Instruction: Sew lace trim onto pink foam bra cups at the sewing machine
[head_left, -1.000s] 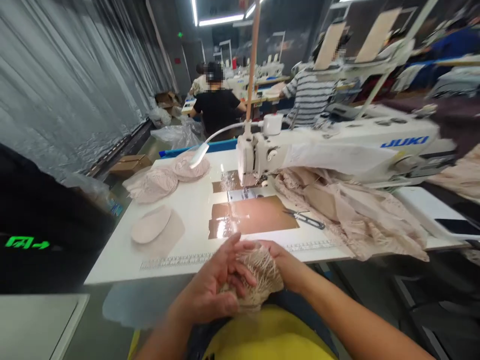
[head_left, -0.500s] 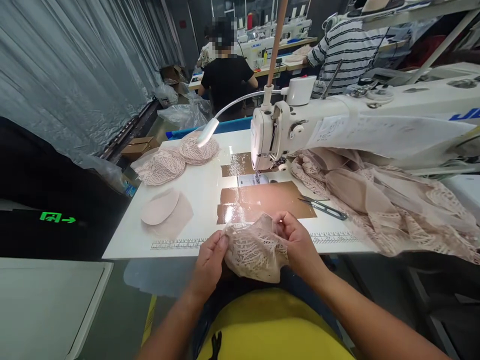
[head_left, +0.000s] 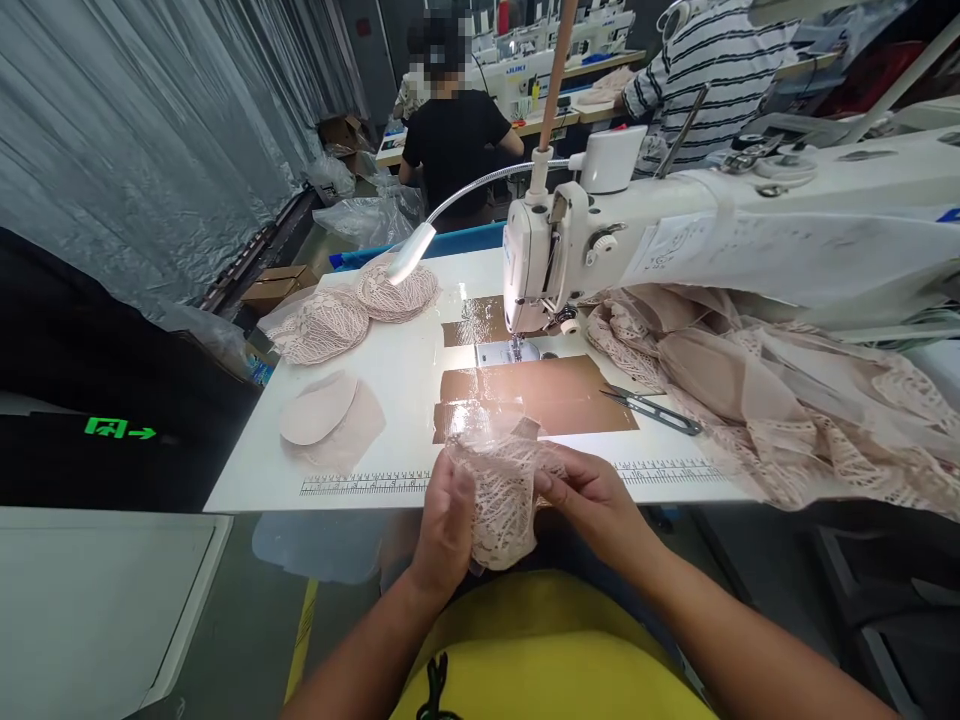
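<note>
Both hands hold a beige lace piece [head_left: 504, 490] just in front of the white sewing table's [head_left: 397, 390] near edge. My left hand [head_left: 444, 525] grips its left side with curled fingers. My right hand [head_left: 592, 495] pinches its right side. The white sewing machine [head_left: 555, 250] stands beyond, its needle over a metal plate ringed by brown tape. A thread snip [head_left: 651, 408] lies right of the tape. Lace cups [head_left: 319, 325] and plain beige pads [head_left: 319, 408] rest on the table's left half.
A heap of beige lace fabric [head_left: 787, 410] covers the table's right side under the machine arm. A gooseneck lamp [head_left: 411, 252] reaches over the cups. Two people sit at other machines behind. Plastic sheeting hangs along the left wall, with cardboard boxes [head_left: 276, 285] below.
The view tilted down. My hands raised the lace piece from my lap to the table edge and turned it, so it now hangs narrower between them.
</note>
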